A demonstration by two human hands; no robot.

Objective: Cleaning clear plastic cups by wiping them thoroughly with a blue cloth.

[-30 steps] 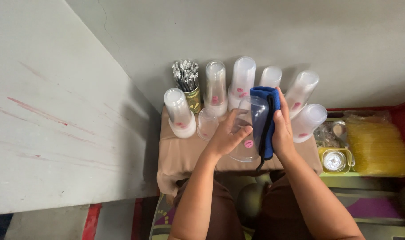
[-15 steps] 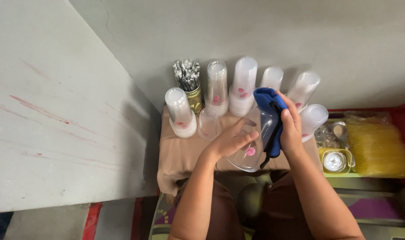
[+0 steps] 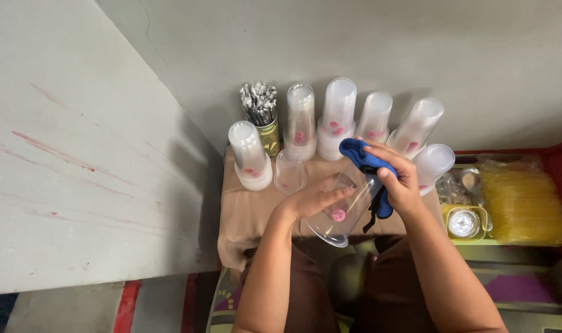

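The left hand (image 3: 315,198) cradled a clear plastic cup (image 3: 341,213) on its side above the near edge of the cloth-covered worktop (image 3: 247,213), fingers curled along the wall, open mouth towards the person. The right hand (image 3: 397,179) pinched a blue cloth (image 3: 364,157) against the cup's base end, fingers pressed together. To wipe well, the left grip probably needed to stay light, since thin plastic dents easily, while the cloth worked around the wall. Stacks of upturned cups (image 3: 337,117) stood just behind, near enough to knock.
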